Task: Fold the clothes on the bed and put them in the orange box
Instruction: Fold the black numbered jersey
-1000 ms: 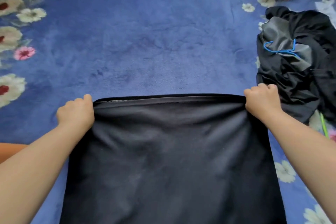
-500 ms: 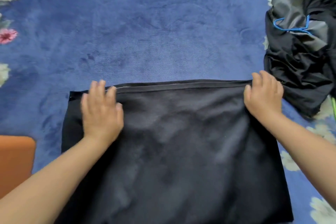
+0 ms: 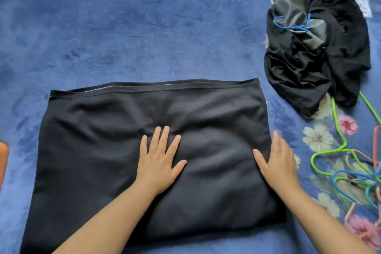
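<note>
A black garment (image 3: 99, 140) lies flat on the blue bed as a wide rectangle, a zipper running along its far edge. My left hand (image 3: 159, 160) presses flat on its middle with fingers spread. My right hand (image 3: 277, 161) lies flat along the garment's right edge, fingers straight. A crumpled heap of black clothes (image 3: 321, 55) with a blue hanger (image 3: 292, 24) tangled in it sits at the far right. A sliver of the orange box (image 3: 3, 163) shows at the left edge.
The bed cover (image 3: 144, 16) is blue plush with flower prints along the right side. Several coloured hangers (image 3: 354, 169), green, blue and pink, lie in a tangle to the right of my right hand.
Both hands let go of the garment's far corners and slid toward me, flattening out on the fabric. The garment now lies flat and the view has pulled back.
</note>
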A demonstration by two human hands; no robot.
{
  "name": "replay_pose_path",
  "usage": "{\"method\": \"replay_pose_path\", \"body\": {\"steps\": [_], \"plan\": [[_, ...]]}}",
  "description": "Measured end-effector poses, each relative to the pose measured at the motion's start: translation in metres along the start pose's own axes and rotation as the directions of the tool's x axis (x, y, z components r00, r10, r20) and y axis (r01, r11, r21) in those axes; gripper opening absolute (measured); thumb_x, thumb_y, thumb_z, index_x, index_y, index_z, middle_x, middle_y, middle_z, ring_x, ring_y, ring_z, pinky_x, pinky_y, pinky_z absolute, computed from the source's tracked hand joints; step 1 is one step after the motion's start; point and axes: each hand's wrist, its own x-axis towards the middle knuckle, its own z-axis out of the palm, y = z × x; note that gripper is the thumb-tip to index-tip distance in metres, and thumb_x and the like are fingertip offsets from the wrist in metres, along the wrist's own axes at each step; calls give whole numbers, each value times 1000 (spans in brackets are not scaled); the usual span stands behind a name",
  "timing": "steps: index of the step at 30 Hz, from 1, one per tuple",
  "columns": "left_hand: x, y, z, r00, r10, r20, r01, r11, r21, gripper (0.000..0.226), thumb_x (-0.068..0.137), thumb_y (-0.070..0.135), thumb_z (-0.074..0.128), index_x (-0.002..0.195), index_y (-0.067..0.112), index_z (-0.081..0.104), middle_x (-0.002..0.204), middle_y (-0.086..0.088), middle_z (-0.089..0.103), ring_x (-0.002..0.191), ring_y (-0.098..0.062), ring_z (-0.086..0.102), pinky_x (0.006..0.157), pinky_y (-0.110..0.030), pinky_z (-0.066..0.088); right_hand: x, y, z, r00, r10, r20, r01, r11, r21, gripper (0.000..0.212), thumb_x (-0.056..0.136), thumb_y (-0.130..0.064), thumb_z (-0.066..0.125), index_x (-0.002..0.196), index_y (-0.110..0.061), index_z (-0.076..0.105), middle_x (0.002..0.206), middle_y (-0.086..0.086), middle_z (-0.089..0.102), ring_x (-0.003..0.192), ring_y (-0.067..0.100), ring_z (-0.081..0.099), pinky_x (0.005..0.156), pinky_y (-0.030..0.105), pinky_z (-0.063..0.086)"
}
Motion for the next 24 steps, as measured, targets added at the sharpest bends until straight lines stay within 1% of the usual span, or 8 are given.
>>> {"method": "replay_pose_path", "body": {"steps": [4, 7, 11, 13, 15, 18, 20, 24], "plan": [[-10, 8, -11, 998, -36, 42, 37, 999, -21, 73, 96, 51, 2, 125, 10, 55, 132, -21, 52, 128, -30, 31, 101, -49, 19, -19, 12, -11, 963, 182, 201, -235, 931, 279, 60, 86, -28, 64, 134, 0, 42, 131, 18, 51, 123, 29, 46, 97, 32, 35], [-25, 13, -10, 990, -39, 139, 45, 998, -41, 75, 97, 48, 0, 124, 6, 55, 130, -19, 55, 126, -28, 33, 99, -47, 22, -26, 23, -17, 920, 174, 350, -333, 818, 469, 24, 84, -18, 68, 105, -9, 60, 110, 11, 65, 94, 19, 60, 73, 11, 42], [-32, 14, -4, 982, -27, 187, 30, 1000, -10, 67, 97, 46, 15, 118, 3, 62, 127, -18, 57, 125, -28, 35, 97, -47, 24, -30, 30, -17, 826, 60, 561, -439, 693, 572, 15, 80, -18, 71, 94, -20, 63, 103, 0, 69, 93, 16, 65, 84, 32, 51], [-28, 16, -9, 988, -39, 147, 44, 999, -28, 64, 85, 47, 27, 119, 5, 63, 131, -16, 55, 128, -29, 39, 101, -48, 30, -35, 26, -16, 779, -6, 627, -525, 540, 657, 22, 78, -16, 72, 98, -17, 62, 101, 0, 70, 90, 15, 66, 77, 27, 53], [-29, 21, -19, 989, -88, 120, 106, 982, -155, 68, 83, 48, 26, 131, 7, 52, 144, -11, 41, 137, -27, 32, 110, -45, 25, -46, 21, -17, 803, -13, 596, -531, 438, 725, 20, 80, -11, 70, 98, -17, 61, 96, -3, 70, 83, 9, 66, 66, 16, 52], [-28, 22, -33, 968, -250, 33, 233, 839, -491, 47, 95, 31, 43, 135, 6, 45, 143, -8, 41, 136, -23, 32, 111, -31, 20, -63, 18, -17, 878, 3, 478, -416, 496, 762, 28, 77, -7, 73, 96, -22, 59, 97, -6, 67, 82, 3, 65, 72, 15, 50], [-23, 21, -48, 947, -321, -2, 265, 786, -558, 38, 94, 16, 50, 131, 5, 49, 135, -8, 50, 128, -23, 40, 105, -27, 26, -78, 20, -15, 898, 20, 440, -369, 581, 726, 28, 81, -4, 68, 100, -22, 56, 100, -3, 65, 90, 10, 62, 78, 20, 47], [5, 33, -80, 996, -90, 3, 83, 908, -410, 39, 92, 4, 43, 129, 13, 51, 129, -2, 53, 121, -21, 45, 95, -25, 34, -94, 30, -9, 854, 67, 517, -461, 559, 689, 16, 88, -5, 59, 96, -18, 58, 93, 4, 64, 73, 11, 60, 48, 19, 50]]}}
